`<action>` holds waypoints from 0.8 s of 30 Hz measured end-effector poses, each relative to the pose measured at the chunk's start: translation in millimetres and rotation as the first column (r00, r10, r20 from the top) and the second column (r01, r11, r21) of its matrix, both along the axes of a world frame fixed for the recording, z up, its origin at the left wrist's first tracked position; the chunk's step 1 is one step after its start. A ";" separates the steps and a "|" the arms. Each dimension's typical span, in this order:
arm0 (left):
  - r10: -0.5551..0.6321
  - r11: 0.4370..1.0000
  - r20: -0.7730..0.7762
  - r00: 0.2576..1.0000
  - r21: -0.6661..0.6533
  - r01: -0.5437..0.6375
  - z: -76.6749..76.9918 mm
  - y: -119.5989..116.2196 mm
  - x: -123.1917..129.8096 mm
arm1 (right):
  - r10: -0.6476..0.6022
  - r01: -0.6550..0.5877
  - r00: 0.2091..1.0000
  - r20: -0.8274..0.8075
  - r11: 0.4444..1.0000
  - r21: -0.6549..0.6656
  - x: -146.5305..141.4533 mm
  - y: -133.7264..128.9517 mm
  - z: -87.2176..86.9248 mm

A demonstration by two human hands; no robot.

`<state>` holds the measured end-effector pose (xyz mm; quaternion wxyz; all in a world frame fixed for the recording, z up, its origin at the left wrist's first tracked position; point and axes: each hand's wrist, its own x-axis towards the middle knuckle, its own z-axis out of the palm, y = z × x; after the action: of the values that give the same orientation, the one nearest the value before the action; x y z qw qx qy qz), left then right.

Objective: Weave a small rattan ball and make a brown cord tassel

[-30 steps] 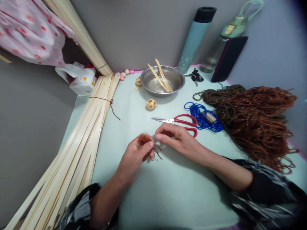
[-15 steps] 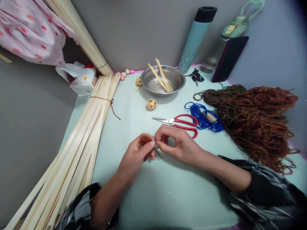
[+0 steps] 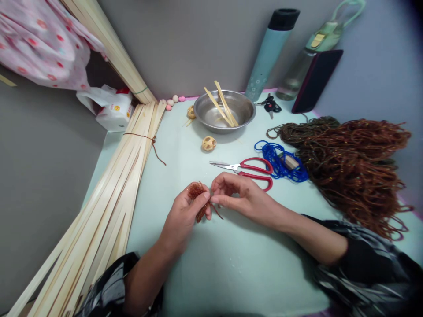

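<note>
Pinched between the thumb and fingers of my left hand (image 3: 185, 209) is a small reddish-brown bundle of knotted cord (image 3: 196, 191). A loose cord end (image 3: 217, 211) sticks out of it toward the lower right. My right hand (image 3: 243, 193) is at the bundle's right side, its thumb and fingertips closed close to the left thumb. Whatever those fingertips pinch is too small to make out. Just beyond the right hand lie scissors (image 3: 256, 164) with red handles, their blades pointing left.
Long pale wood strips (image 3: 122, 176) lie tied at left. A metal bowl (image 3: 201, 119) holds several short strips; a woven ball (image 3: 209, 144) sits before it. Blue cord (image 3: 274, 160) and a brown cord heap (image 3: 357, 167) lie right. Behind stand a flask (image 3: 269, 53), a bottle (image 3: 294, 72) and a phone (image 3: 317, 81).
Both hands have shifted slightly left with the cord bundle. The right hand's thumb has straightened and its fingers have altered their pinch beside the left thumb.
</note>
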<state>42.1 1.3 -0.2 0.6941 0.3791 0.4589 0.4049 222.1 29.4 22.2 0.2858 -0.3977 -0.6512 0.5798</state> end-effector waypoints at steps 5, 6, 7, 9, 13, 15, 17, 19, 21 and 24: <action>0.010 1.000 -0.012 1.000 0.005 -0.010 2.3 -0.3 -0.3 | 0.181 -0.181 0.983 -0.011 0.981 -0.062 1.7 2.2 5.4; 0.008 1.000 -0.009 1.000 0.007 -0.008 2.3 -0.3 -0.2 | 0.211 -0.214 0.977 -0.040 0.973 -0.087 1.3 2.5 5.5; 0.008 1.000 -0.007 1.000 0.009 -0.008 2.1 -0.3 -0.2 | 0.221 -0.227 0.973 -0.069 0.968 -0.110 0.9 2.8 4.8; 0.011 1.000 -0.002 1.000 0.006 -0.011 1.2 -0.3 0.0 | 0.171 -0.184 0.980 -0.102 0.973 -0.137 0.0 3.2 1.6; 0.020 1.000 0.004 1.000 -0.001 -0.020 -0.3 -0.6 0.2 | -0.045 0.039 0.995 -0.084 0.997 -0.066 -1.2 3.8 -5.6; 0.024 1.000 0.004 1.000 -0.004 -0.024 -0.3 -0.9 0.3 | -0.106 0.103 0.989 -0.104 0.994 -0.040 -2.1 3.2 -6.1; 0.025 1.000 0.003 1.000 -0.008 -0.025 -0.1 -1.1 0.2 | -0.135 0.133 0.981 -0.137 0.991 -0.025 -3.2 1.6 -4.9; 0.024 1.000 0.005 1.000 -0.010 -0.024 -0.1 -1.3 -0.1 | -0.145 0.153 0.981 -0.126 0.987 0.051 -3.7 -0.8 -3.6; 0.027 1.000 0.006 1.000 -0.005 -0.027 -0.3 -1.2 -0.4 | -0.137 0.148 0.989 -0.063 0.964 0.221 -3.3 -3.4 -3.3; 0.037 0.999 0.006 0.999 0.006 -0.037 -0.7 -0.8 -0.9 | -0.082 0.048 0.996 0.045 0.867 0.496 -1.4 -7.0 -5.6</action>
<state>41.2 0.5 -1.0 0.6868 0.3714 0.4627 0.4199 220.7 22.4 16.7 0.3761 -0.3517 -0.7729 0.3707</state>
